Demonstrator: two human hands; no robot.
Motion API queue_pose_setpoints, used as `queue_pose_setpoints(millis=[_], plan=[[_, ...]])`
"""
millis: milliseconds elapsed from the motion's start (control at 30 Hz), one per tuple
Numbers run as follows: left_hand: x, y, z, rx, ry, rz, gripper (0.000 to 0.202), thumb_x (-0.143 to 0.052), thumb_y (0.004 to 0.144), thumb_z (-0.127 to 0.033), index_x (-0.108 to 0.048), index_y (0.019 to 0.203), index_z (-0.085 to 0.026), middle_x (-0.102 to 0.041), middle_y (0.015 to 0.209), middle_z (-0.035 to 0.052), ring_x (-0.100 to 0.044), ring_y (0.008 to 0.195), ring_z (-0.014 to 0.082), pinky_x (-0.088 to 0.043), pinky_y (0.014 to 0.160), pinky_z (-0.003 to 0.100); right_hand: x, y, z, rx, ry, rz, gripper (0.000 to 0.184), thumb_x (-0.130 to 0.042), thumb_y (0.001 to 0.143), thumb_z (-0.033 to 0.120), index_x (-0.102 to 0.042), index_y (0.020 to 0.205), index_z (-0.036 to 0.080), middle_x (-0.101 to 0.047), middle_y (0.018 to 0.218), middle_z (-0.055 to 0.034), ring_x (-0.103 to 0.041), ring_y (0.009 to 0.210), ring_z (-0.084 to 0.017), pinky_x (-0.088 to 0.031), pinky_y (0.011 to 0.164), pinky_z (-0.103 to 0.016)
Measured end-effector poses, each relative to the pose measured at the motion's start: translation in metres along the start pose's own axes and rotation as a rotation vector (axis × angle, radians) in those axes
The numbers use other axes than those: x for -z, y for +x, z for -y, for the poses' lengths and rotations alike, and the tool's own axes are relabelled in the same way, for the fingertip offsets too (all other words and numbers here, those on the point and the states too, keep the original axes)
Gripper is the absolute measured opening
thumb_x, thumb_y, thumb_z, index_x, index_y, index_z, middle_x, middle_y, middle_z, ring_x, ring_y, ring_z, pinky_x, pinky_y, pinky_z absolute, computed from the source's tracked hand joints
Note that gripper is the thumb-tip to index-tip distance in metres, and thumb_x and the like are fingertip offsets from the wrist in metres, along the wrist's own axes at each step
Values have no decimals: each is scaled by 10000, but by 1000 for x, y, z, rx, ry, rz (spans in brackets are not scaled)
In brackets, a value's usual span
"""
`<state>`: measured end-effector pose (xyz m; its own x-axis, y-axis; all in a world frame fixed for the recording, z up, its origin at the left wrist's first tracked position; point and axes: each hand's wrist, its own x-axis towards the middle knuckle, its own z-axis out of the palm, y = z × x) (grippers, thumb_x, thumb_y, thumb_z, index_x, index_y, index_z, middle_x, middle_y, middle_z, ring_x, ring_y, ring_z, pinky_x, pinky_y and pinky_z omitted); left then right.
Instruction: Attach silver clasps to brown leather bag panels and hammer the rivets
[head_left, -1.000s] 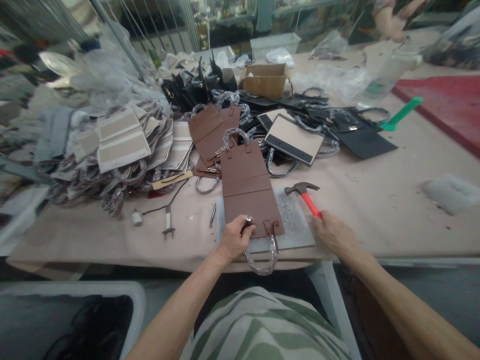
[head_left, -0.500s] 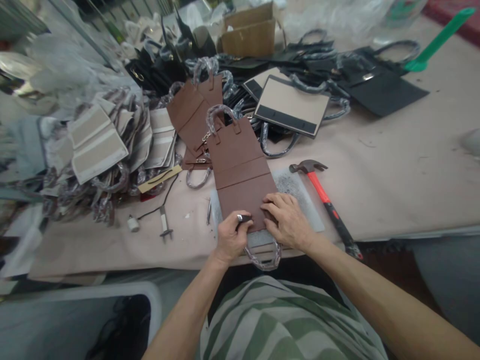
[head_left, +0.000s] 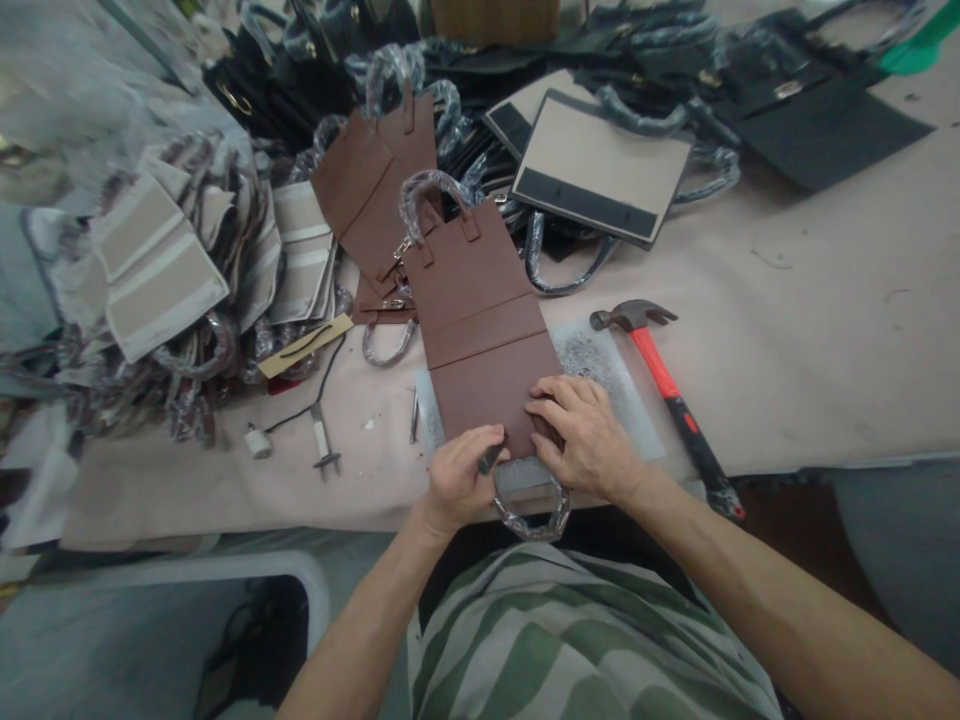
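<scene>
A flat brown bag panel with plastic-wrapped handles at both ends lies on a pale slab at the table's front. My left hand is closed around a small dark tool, its thumb up, at the panel's lower left edge. What the tool's tip touches is hidden. My right hand rests on the panel's lower right, fingers bent and pressed to the leather; whether something small sits under them I cannot see. The near wrapped handle hangs over the table edge between my wrists.
A claw hammer with a red and black handle lies to the right. Left are a small bottle, a white-handled tool and a thin metal rod. Piled beige panels, brown panels and black bag pieces lie behind.
The view has tipped down and closer. My left hand has turned the dark tool to a different slant, and its thumb now points upward. My right hand keeps its place on the panel.
</scene>
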<state>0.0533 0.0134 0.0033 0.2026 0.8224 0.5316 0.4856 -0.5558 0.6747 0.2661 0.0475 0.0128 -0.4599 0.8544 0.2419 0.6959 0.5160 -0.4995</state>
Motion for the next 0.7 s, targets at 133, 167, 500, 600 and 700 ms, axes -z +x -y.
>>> queue_pose_setpoints(millis=[133, 167, 500, 600, 700], plan=[[-2, -3, -3, 133, 4, -102, 92, -621, 950, -168, -671, 1028, -173, -781, 962, 70, -762, 910, 183, -633, 854, 307, 2, 0, 1, -11, 8, 20, 279, -631, 851, 233, -646, 1125, 183, -607, 1262, -119, -493, 1221, -308, -340, 1067, -480], [-3, -4, -4, 205, -1, -133, 85, -613, 960, -185, -671, 1020, -174, -779, 948, 62, -761, 899, 182, -634, 854, 314, 2, 1, 1, -13, 10, 23, 285, -637, 848, 236, -647, 1128, 182, -606, 1263, -120, -492, 1222, -309, -339, 1069, -481], [-11, 5, -5, 147, -42, -88, 71, -637, 946, -170, -676, 1005, -176, -776, 961, 56, -758, 898, 171, -632, 863, 296, 3, 2, 1, -7, 12, 15, 276, -612, 855, 213, -651, 1125, 181, -604, 1261, -125, -493, 1206, -310, -349, 1052, -479], [-12, 6, -6, 138, -25, -88, 75, -638, 947, -162, -676, 1009, -176, -776, 961, 52, -755, 904, 166, -627, 872, 294, 4, 2, 2, -3, 10, 9, 266, -609, 855, 208, -654, 1115, 177, -608, 1254, -127, -495, 1204, -310, -348, 1050, -474], [-12, 7, -6, 143, 14, -70, 68, -621, 962, -193, -677, 997, -175, -776, 953, 55, -756, 895, 171, -629, 862, 301, 3, 1, 2, -3, 11, 8, 281, -616, 846, 208, -652, 1122, 172, -610, 1247, -130, -495, 1203, -314, -349, 1045, -477]])
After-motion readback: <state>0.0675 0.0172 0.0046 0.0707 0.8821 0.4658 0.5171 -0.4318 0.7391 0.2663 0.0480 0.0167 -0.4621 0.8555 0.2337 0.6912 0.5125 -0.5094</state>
